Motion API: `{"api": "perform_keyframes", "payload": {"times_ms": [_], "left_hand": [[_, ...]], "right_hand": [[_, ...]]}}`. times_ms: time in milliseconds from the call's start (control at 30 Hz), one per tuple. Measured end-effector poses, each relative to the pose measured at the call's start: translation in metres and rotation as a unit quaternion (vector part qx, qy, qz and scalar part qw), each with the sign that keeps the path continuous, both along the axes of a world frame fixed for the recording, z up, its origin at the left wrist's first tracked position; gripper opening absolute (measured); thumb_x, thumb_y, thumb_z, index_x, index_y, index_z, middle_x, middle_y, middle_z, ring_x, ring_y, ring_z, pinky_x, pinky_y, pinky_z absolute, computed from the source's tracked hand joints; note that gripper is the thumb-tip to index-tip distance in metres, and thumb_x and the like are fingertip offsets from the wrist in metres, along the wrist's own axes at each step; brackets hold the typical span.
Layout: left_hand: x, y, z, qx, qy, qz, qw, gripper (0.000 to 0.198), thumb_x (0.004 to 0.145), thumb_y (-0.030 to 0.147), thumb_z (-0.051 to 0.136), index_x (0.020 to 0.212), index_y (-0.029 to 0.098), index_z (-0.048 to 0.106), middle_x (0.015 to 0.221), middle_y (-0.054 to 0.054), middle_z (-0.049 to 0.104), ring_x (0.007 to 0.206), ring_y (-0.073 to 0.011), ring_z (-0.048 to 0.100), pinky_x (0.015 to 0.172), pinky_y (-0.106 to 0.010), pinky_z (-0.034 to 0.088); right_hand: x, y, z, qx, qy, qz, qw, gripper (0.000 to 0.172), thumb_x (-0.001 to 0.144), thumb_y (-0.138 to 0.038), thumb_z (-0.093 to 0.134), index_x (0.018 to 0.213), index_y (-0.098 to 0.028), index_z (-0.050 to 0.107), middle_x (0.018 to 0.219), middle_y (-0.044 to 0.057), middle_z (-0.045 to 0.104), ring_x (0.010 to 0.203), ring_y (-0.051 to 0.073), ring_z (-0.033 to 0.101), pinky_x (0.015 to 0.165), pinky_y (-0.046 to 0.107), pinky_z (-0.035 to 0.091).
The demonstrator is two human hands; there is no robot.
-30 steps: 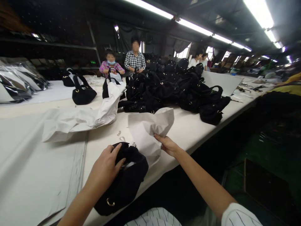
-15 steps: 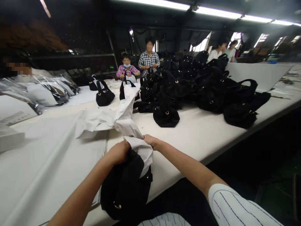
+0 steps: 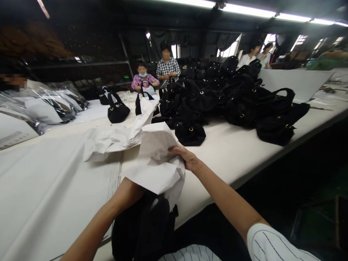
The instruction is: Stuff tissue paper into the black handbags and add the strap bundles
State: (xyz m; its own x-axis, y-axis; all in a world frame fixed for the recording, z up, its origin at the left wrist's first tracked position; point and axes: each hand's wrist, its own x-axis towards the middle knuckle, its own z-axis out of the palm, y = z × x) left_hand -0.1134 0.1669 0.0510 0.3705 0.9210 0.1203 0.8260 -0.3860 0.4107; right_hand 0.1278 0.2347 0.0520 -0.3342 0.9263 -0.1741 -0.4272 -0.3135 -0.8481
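Right hand (image 3: 185, 155) grips paper (image 3: 160, 145), now fanned wider, so it hides the bag's (image 3: 141, 232) top and left hand's (image 3: 131, 194) fingers (grip unclear).

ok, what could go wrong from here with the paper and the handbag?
1. The creased white paper, pinched in the right hand, might tear if pulled hard.
2. That paper hides the fingers of the left hand, so a snag there could go unseen.
3. The black handbag looks close to the table edge, so a tug might tip it off.
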Motion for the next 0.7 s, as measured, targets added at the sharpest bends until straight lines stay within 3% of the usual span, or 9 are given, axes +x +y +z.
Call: {"api": "perform_keyframes", "payload": {"times_ms": [67,133,233,300,400,500,567,633,700], "left_hand": [[0.000,-0.007,0.012,0.056,0.024,0.089,0.994,0.035,0.077,0.013,0.048,0.107,0.020,0.067,0.091,-0.008,0.072,0.086,-0.0270,0.067,0.076,-0.034,0.048],[0.001,-0.014,0.019,0.108,0.054,0.223,0.967,0.030,0.082,0.021,0.050,0.108,0.022,0.065,0.081,-0.007,0.071,0.075,-0.0279,0.067,0.065,-0.032,0.042],[0.007,-0.024,0.015,0.127,0.064,0.369,0.918,0.028,0.092,0.038,0.045,0.106,0.021,0.063,0.069,-0.007,0.066,0.068,-0.0295,0.064,0.060,-0.032,0.034],[0.017,-0.030,0.006,0.085,0.056,0.387,0.917,0.030,0.094,0.038,0.041,0.103,0.020,0.062,0.067,-0.008,0.065,0.067,-0.0295,0.063,0.059,-0.032,0.032],[0.033,-0.037,-0.005,0.029,0.030,0.352,0.935,0.026,0.091,0.030,0.042,0.106,0.020,0.061,0.073,-0.009,0.067,0.070,-0.0291,0.064,0.060,-0.033,0.031],[0.040,-0.040,-0.009,0.030,-0.035,0.326,0.944,0.023,0.085,0.032,0.053,0.101,0.018,0.062,0.092,-0.013,0.068,0.081,-0.0334,0.065,0.063,-0.035,0.035],[0.037,-0.039,-0.012,0.027,-0.100,0.333,0.937,0.013,0.079,0.029,0.058,0.081,0.017,0.063,0.086,-0.015,0.067,0.083,-0.0365,0.064,0.067,-0.039,0.040],[0.031,-0.037,-0.018,0.024,-0.166,0.350,0.922,0.014,0.081,0.022,0.056,0.069,0.017,0.061,0.077,-0.013,0.065,0.083,-0.0344,0.063,0.074,-0.042,0.045],[0.026,-0.036,-0.025,0.042,-0.223,0.365,0.903,0.016,0.088,0.022,0.053,0.079,0.016,0.064,0.084,-0.010,0.066,0.087,-0.0280,0.063,0.082,-0.043,0.049]], "right_hand": [[0.004,-0.005,0.009,0.012,-0.008,0.002,1.000,0.065,0.054,-0.021,0.085,0.114,-0.021,0.058,0.101,0.003,0.070,0.090,0.020,0.066,0.077,0.030,0.056],[0.010,-0.008,0.015,0.035,-0.050,-0.057,0.996,0.073,0.049,-0.017,0.087,0.115,-0.019,0.057,0.101,0.004,0.070,0.092,0.021,0.065,0.078,0.029,0.055],[0.019,-0.011,0.025,0.141,-0.133,-0.190,0.962,0.058,0.055,-0.016,0.081,0.110,-0.016,0.062,0.099,0.005,0.071,0.092,0.022,0.064,0.080,0.030,0.052],[0.022,-0.013,0.033,0.265,-0.221,-0.211,0.914,0.042,0.061,-0.012,0.070,0.103,-0.016,0.068,0.099,0.004,0.071,0.096,0.023,0.062,0.085,0.032,0.050],[0.019,-0.020,0.042,0.389,-0.343,-0.121,0.847,0.038,0.062,-0.006,0.059,0.095,-0.018,0.073,0.102,0.004,0.071,0.103,0.025,0.060,0.091,0.033,0.047],[0.010,-0.030,0.040,0.307,-0.325,0.033,0.894,0.028,0.064,-0.011,0.063,0.089,-0.016,0.075,0.086,0.003,0.074,0.088,0.024,0.065,0.080,0.032,0.051],[0.002,-0.039,0.035,0.249,-0.265,0.125,0.923,0.019,0.069,-0.017,0.066,0.084,-0.013,0.076,0.077,0.002,0.073,0.077,0.022,0.066,0.073,0.030,0.052],[-0.004,-0.052,0.032,0.254,-0.229,0.181,0.922,0.014,0.073,-0.020,0.066,0.080,-0.013,0.076,0.078,0.001,0.073,0.074,0.020,0.066,0.073,0.028,0.051],[-0.010,-0.068,0.031,0.275,-0.219,0.211,0.912,0.012,0.075,-0.018,0.065,0.077,-0.015,0.076,0.080,0.000,0.073,0.074,0.018,0.066,0.074,0.027,0.051]]}}
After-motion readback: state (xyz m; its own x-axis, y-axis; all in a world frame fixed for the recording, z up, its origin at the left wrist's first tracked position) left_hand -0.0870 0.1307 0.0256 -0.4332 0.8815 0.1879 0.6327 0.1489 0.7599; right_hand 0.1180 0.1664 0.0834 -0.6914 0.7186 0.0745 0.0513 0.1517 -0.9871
